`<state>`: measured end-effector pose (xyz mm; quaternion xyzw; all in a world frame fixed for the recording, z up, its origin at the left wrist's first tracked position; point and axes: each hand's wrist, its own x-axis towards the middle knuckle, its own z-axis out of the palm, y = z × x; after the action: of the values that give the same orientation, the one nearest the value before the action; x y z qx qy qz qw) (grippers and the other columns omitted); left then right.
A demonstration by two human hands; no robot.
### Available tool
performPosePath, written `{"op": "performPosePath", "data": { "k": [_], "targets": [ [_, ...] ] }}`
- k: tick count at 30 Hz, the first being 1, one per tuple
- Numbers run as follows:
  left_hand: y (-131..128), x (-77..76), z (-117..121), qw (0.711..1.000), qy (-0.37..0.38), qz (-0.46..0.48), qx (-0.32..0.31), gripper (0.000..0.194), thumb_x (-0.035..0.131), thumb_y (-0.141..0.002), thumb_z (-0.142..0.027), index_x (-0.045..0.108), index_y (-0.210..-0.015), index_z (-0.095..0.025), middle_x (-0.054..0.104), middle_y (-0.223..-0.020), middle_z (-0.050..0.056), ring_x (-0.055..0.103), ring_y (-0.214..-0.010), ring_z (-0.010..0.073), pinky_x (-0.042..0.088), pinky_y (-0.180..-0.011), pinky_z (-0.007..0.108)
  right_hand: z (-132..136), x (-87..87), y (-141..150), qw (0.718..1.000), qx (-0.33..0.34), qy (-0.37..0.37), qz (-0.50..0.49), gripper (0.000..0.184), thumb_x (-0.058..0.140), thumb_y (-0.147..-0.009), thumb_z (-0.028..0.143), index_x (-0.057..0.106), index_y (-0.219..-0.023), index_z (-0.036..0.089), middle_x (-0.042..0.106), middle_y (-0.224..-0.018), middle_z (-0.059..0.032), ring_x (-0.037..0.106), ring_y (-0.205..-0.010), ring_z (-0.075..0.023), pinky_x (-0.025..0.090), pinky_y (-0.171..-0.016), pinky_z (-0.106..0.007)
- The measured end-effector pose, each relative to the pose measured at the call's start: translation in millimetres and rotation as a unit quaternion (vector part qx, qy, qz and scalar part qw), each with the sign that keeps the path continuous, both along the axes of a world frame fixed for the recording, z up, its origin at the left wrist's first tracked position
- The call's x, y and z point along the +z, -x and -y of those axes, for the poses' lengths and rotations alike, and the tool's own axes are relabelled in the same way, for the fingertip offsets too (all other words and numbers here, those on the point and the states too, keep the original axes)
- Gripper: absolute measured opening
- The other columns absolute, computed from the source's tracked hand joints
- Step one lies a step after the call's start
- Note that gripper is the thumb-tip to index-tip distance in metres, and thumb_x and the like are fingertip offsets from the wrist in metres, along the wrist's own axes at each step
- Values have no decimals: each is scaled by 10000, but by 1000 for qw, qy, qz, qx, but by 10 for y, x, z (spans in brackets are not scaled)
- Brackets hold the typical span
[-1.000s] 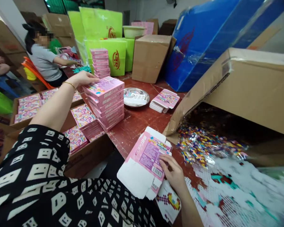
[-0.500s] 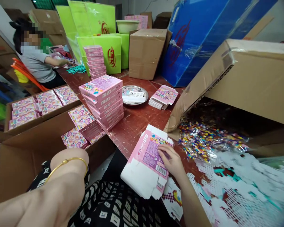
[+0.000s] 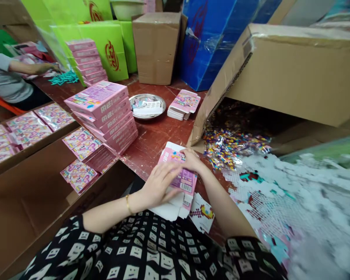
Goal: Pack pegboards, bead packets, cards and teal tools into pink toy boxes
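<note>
A flattened pink carton (image 3: 189, 177) with white flaps lies in front of me at the table edge, its printed back upward. My right hand (image 3: 191, 159) grips its upper right part, fingers bent over the edge. Above the carton's left side is my left hand (image 3: 160, 182), fingers stretched out and slightly blurred; whether it touches the card I cannot tell. Printed cards (image 3: 202, 214) with a pixel pattern stick out below the carton. To the left stands a stack of folded pink boxes (image 3: 113, 120). More flat cartons (image 3: 184, 103) lie in a pile beyond.
A metal tray (image 3: 147, 112) holds white pieces. On the right, bags of coloured bits (image 3: 236, 147) spill from a tilted cardboard box (image 3: 294, 74), beside white perforated sheets (image 3: 280, 210). Open cartons of packed boxes (image 3: 42, 128) stand left. A co-worker's arm (image 3: 26, 68) reaches over the table.
My left hand has come from the lower left to over the flat carton. My right hand has shifted to the carton's upper edge. The whole view has turned right and down.
</note>
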<state>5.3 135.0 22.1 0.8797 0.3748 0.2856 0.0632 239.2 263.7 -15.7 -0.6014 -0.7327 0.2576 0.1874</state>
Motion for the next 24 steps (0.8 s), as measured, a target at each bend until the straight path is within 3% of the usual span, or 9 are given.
{"op": "performPosePath", "data": {
  "k": [3,5,7,9,13,16,19,21,24],
  "targets": [
    [-183,-360,-129,993,86,-25,79,1013,600,-880,-618,95,-1576,-81,236,-1591,355,147,-1527,455,230,-1150,744,-123,247,-50,998,-22,60,-22,544,934,-453,456,681,-826,151,645,-814,-42,608,-818,-225,512,-767,-358],
    [-221,-414,-176,986,123,4,113,1139,669,-805,-659,90,-1568,-42,151,-1595,387,82,-1521,479,199,-1149,760,-93,482,-77,993,2,66,-93,477,856,-575,562,644,-725,163,578,-660,14,545,-642,-151,464,-616,-284],
    [-218,-281,-197,979,154,84,105,1171,752,-724,-662,201,-1553,-45,233,-1584,366,211,-1501,479,279,-1157,706,50,774,-52,976,49,13,-211,453,781,-691,592,625,-703,167,563,-646,24,504,-585,-113,419,-558,-252],
    [-206,-38,-207,955,222,188,51,926,755,-759,-608,437,-1464,-97,521,-1462,274,527,-1348,415,474,-1082,585,264,1084,23,946,105,-90,-294,387,756,-768,534,629,-709,174,583,-700,12,518,-608,-106,432,-568,-252],
    [-181,364,-247,882,321,345,-18,348,664,-897,-458,757,-981,-133,798,-922,98,768,-790,236,650,-750,357,657,1497,154,899,100,-352,-241,126,725,-858,351,690,-871,231,623,-885,-29,616,-855,-176,547,-792,-359],
    [-137,450,-313,877,273,396,-10,280,718,-863,-409,762,-880,-132,796,-878,88,761,-754,219,651,-723,333,812,1471,116,850,-30,-504,-150,594,787,-789,391,545,-1328,320,506,-1350,-91,478,-1315,-323,451,-1084,-553],
    [-127,474,-406,901,179,392,-52,310,768,-826,-390,736,-1033,-162,780,-970,79,753,-848,209,638,-804,339,901,1234,30,857,-91,-494,-118,1007,750,-795,489,126,-1573,346,274,-1574,-97,283,-1489,-362,369,-1172,-590],
    [-165,507,-479,912,83,398,-61,519,822,-766,-422,660,-1206,-198,741,-1080,77,728,-954,209,610,-878,347,953,1043,-19,878,-65,-457,-129,991,685,-846,497,53,-1589,324,324,-1560,-103,362,-1460,-332,446,-1133,-529],
    [-258,566,-592,914,-38,400,-45,637,832,-756,-445,577,-1299,-231,687,-1135,63,678,-1038,199,563,-911,337,1016,809,-89,889,-12,-433,-150,820,653,-881,468,238,-1564,285,517,-1422,-119,578,-1271,-294,566,-1001,-450]
  ]
}}
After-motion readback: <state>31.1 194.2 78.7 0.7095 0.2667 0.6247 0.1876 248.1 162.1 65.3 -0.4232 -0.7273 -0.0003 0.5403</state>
